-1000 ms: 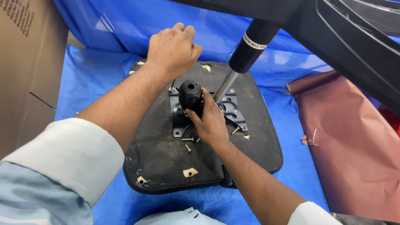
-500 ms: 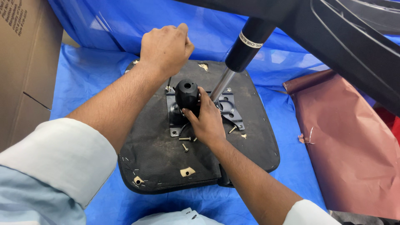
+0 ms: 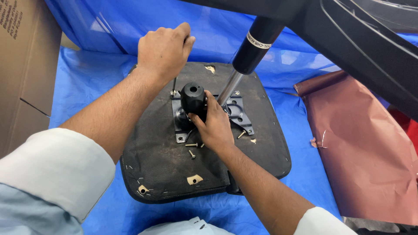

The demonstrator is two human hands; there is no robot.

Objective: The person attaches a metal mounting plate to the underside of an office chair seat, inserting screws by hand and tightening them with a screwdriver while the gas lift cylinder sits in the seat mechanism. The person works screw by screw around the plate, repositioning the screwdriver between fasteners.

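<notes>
Holding the black hub (image 3: 193,96) in my right hand (image 3: 215,126), I am keeping the grip wrapped around its side, fingers curled shut on it. The hub is standing upright on the metal plate (image 3: 235,114) at the centre of the upturned seat base (image 3: 165,165), which is lying on the blue sheet (image 3: 87,74). My left hand (image 3: 163,50) is closed in a fist at about eleven o'clock from the hub, gripping a thin tool (image 3: 174,85) whose tip is meeting the plate's corner; I cannot tell what kind of tool it is. Compared with a second ago, the left fist is sitting in nearly the same place over that corner and the right grip is not letting go, so the fastening at that corner seems to be going on. Loose screws (image 3: 191,145) are lying at six o'clock from the hub. The gas cylinder (image 3: 250,48) is slanting up toward one o'clock.
</notes>
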